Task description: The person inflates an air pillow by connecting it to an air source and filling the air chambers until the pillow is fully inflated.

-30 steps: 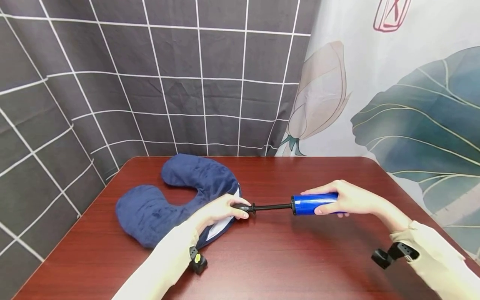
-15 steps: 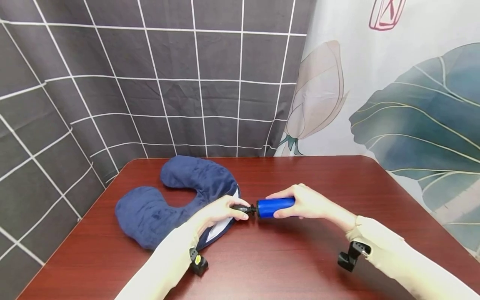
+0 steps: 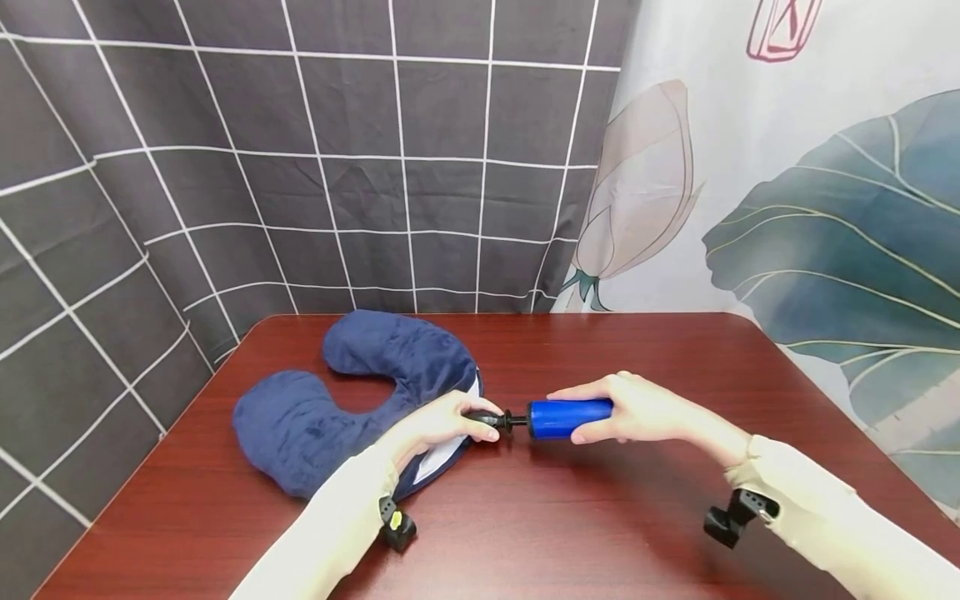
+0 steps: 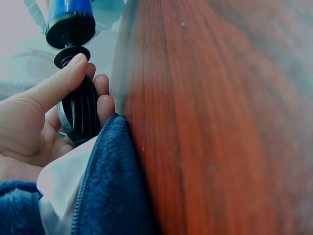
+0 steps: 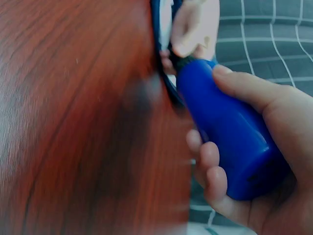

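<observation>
A blue hand pump point(image 3: 568, 418) lies level between my two hands, above the table. My right hand point(image 3: 637, 408) grips its blue barrel, thumb on the near side. The pump's ribbed black handle point(image 4: 82, 110) is held by my left hand point(image 3: 447, 421), thumb and fingers curled round it. A short stretch of black rod point(image 3: 519, 421) shows between handle and barrel. Under my left hand lies a navy plush U-shaped neck pillow point(image 3: 300, 425), its zipper point(image 4: 90, 171) open along the outer edge with white lining point(image 4: 68, 178) showing beside the handle.
The reddish-brown wooden table point(image 3: 525, 533) carries the pillow on its left half. Behind it hangs a dark grey curtain point(image 3: 442, 192) with a white grid. A white cloth with a floral print point(image 3: 652, 192) hangs at the right. Each wrist wears a small black camera point(image 3: 731, 521).
My right hand has pushed the barrel left onto the rod, then drawn it slightly back right, so the exposed rod is shorter than a second ago. My left hand and the pillow stay put.
</observation>
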The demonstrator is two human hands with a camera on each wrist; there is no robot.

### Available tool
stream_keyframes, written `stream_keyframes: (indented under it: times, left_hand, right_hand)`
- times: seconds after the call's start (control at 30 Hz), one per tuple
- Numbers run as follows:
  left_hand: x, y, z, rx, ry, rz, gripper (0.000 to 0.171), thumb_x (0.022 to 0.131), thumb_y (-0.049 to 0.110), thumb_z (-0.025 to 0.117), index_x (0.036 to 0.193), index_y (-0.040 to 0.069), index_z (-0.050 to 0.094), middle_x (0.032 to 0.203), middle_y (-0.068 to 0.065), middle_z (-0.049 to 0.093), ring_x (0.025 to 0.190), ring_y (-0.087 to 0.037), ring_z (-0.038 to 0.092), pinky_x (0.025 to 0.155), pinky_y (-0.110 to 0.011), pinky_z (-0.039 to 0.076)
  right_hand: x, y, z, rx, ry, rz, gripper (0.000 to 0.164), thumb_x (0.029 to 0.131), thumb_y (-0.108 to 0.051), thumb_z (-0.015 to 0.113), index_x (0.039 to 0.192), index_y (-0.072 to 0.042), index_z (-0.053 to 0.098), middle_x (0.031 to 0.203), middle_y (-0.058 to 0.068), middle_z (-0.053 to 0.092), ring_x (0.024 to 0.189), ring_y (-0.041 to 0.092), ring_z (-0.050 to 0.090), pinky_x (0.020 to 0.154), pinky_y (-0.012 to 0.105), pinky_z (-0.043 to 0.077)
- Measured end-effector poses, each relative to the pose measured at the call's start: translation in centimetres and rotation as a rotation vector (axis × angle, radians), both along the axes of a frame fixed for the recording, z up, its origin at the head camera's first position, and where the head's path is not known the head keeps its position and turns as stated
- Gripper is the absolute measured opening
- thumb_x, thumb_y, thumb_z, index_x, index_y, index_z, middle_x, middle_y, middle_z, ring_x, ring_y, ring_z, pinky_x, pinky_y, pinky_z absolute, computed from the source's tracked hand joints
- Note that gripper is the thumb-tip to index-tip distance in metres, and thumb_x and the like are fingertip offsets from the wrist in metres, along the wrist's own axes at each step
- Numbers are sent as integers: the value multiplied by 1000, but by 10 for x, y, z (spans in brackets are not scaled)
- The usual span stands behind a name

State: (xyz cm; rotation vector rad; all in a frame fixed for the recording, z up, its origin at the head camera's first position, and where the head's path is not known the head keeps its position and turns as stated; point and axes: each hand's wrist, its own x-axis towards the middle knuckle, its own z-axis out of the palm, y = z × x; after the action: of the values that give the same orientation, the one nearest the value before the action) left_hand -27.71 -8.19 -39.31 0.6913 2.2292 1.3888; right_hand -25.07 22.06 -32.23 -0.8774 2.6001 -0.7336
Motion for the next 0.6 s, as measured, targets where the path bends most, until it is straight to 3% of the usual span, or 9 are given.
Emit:
stream_keyframes:
  times: [0.2, 0.4, 0.6]
  left_hand:
    - [0, -1, -2, 6, 32, -25, 30, 86, 10, 72, 114, -2, 70, 76, 11, 64, 70, -2, 58, 71, -19, 48]
    - [-1, -1, -2, 12, 8, -23, 30, 86, 10, 72, 114, -2, 69, 75, 11, 63, 70, -4, 58, 71, -19, 47]
    - [-2, -1, -1, 11, 0, -9, 32, 86, 10, 72, 115, -3, 69, 78, 9, 65, 69, -4, 58, 71, -19, 48]
  right_hand:
    - [5, 33, 15, -8, -35, 26, 57, 86, -42, 75, 139, -31, 56, 112, 8, 67, 56, 15, 63, 49, 30, 52]
    - [11, 62, 26, -17, -48, 5, 56, 87, -36, 74, 140, -29, 55, 110, 7, 67, 60, 9, 61, 48, 31, 51]
    - [8, 61, 23, -25, -34, -11, 55, 86, -37, 75, 138, -30, 57, 112, 8, 67, 62, 11, 62, 48, 30, 51]
